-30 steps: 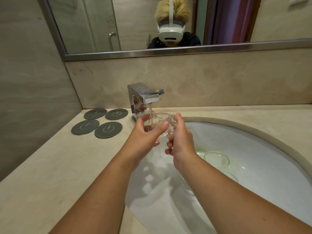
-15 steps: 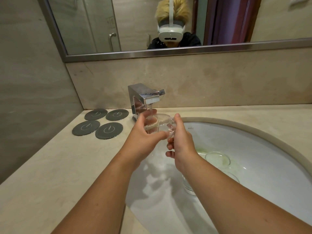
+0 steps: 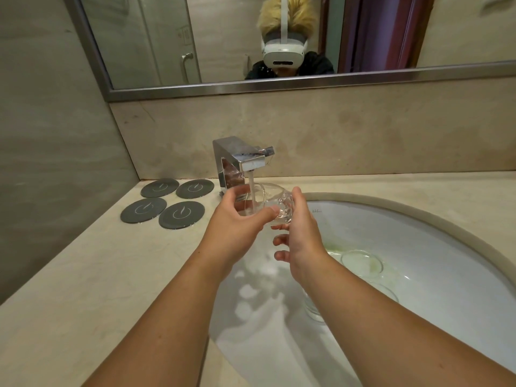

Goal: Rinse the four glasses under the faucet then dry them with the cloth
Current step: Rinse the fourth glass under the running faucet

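Note:
A clear glass (image 3: pixel 268 201) is tilted on its side under the chrome faucet (image 3: pixel 240 162), and running water pours into it. My left hand (image 3: pixel 237 222) grips its rim side, thumb across the front. My right hand (image 3: pixel 300 230) cups its base from the right, with the lower fingers spread loose. Other clear glasses lie in the white sink (image 3: pixel 435 236): one (image 3: pixel 361 262) near the drain with greenish residue around it, another (image 3: pixel 315 310) partly hidden behind my right forearm, and a third rim (image 3: pixel 388 293) beside it. No cloth is in view.
Several dark round coasters (image 3: pixel 181 215) sit on the beige counter (image 3: pixel 97 275) left of the faucet. A mirror (image 3: pixel 279 37) spans the back wall. A tiled wall closes in the left side.
The glass has tipped and turned slightly in my hands under the stream. My right hand's lower fingers have loosened and spread. The arms have hardly shifted.

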A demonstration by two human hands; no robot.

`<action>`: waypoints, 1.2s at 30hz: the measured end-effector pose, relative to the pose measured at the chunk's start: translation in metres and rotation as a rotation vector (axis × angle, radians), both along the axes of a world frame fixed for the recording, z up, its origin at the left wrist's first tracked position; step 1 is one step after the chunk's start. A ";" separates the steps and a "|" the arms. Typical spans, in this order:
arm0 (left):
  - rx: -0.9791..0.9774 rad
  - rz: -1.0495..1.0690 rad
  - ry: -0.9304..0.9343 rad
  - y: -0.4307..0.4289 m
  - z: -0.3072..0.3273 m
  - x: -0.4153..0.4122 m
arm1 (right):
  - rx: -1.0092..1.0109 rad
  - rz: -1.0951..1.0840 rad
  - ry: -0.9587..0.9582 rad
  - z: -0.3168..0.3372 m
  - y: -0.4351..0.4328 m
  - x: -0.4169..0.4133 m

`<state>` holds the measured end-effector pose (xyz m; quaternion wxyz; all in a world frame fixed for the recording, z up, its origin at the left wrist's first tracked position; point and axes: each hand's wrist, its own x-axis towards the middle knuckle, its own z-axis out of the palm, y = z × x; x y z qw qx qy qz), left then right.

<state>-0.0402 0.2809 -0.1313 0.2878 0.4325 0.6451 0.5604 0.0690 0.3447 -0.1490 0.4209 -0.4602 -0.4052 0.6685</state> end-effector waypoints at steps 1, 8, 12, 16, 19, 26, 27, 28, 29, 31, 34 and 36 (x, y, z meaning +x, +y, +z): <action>0.002 0.009 0.011 0.000 0.000 0.000 | -0.008 0.008 -0.015 0.000 0.000 0.000; 0.021 -0.044 0.021 -0.001 0.001 -0.001 | -0.062 -0.005 0.048 -0.001 0.002 0.000; 0.032 -0.077 -0.056 0.001 -0.001 0.000 | -0.042 -0.034 0.092 -0.001 0.004 0.001; 0.001 -0.070 -0.113 0.000 -0.001 0.002 | 0.029 -0.054 0.071 0.001 0.001 0.002; -0.019 -0.033 -0.094 -0.002 0.000 0.001 | 0.064 -0.046 0.050 0.002 -0.001 0.002; 0.046 -0.022 -0.029 -0.002 0.002 -0.001 | 0.050 -0.005 -0.053 0.003 -0.002 -0.001; 0.045 -0.024 -0.014 -0.003 0.003 0.000 | 0.024 -0.005 -0.044 0.003 -0.002 0.000; 0.041 -0.031 -0.003 -0.003 0.003 0.001 | 0.000 -0.005 -0.027 0.003 -0.001 0.000; 0.038 -0.044 0.002 -0.003 0.003 0.001 | -0.018 -0.006 -0.007 0.002 -0.001 0.001; 0.032 -0.072 -0.018 -0.003 0.003 0.002 | -0.036 -0.017 0.040 0.001 0.000 0.001; 0.006 -0.087 -0.055 -0.001 -0.001 0.001 | -0.035 -0.035 0.084 -0.001 0.002 0.001; -0.019 -0.081 -0.068 0.000 -0.003 0.000 | -0.023 -0.040 0.091 -0.001 0.002 0.001</action>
